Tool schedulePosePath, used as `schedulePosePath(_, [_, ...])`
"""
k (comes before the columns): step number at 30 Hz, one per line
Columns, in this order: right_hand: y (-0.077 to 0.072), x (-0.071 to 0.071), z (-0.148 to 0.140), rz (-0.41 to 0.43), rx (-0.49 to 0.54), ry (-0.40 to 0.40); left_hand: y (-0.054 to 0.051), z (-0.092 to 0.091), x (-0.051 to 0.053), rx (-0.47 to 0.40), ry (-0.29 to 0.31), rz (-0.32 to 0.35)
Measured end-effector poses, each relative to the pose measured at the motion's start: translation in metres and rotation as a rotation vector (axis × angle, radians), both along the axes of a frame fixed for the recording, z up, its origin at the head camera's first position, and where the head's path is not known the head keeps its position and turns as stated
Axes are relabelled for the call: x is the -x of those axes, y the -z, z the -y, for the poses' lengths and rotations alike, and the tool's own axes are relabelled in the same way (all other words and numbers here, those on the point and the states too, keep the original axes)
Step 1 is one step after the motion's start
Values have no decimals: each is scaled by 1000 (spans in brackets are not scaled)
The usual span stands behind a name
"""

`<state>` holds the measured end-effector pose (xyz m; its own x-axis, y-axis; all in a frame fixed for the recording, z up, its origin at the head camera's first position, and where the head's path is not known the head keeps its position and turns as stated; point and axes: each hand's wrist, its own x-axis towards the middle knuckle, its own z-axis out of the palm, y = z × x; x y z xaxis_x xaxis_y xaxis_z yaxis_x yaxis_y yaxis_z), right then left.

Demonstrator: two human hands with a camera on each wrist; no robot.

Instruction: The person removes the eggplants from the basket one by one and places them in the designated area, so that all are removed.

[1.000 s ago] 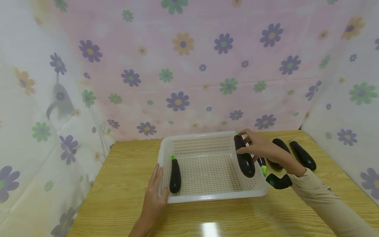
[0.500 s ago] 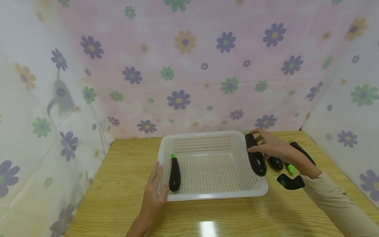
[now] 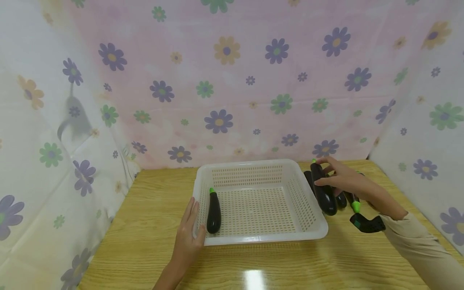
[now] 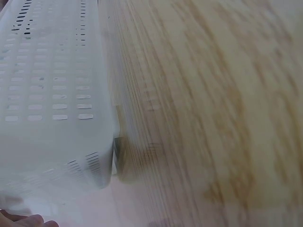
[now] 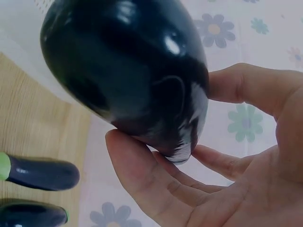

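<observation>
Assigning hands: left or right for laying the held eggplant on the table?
Right, likely: the right grip holds the eggplant at the basket's right side, near other eggplants; the left grip touches the opposite side.

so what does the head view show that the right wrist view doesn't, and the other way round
Only the head view: the left hand against the basket, and an eggplant inside it. Only the right wrist view: the palm of the right hand. Both: that hand gripping the held eggplant, other eggplants on the wooden table, some of the basket, and flowered cloth.
</observation>
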<state>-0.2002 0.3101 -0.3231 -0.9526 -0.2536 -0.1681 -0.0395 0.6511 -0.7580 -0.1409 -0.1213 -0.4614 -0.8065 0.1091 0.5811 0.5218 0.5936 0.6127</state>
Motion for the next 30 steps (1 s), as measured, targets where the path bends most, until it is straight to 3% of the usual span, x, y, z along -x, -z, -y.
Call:
schedulePosePath(6, [0,-3,-10,-44,-32,4,0,1,0,-5,3,-1])
schedulePosePath(16, [3,-5,-23,-36,-12,18,1,1,0,1,5,-27])
schedulePosePath(30, [4,-8,-31,-40,-58,21,2,0,0,-5,8,-4])
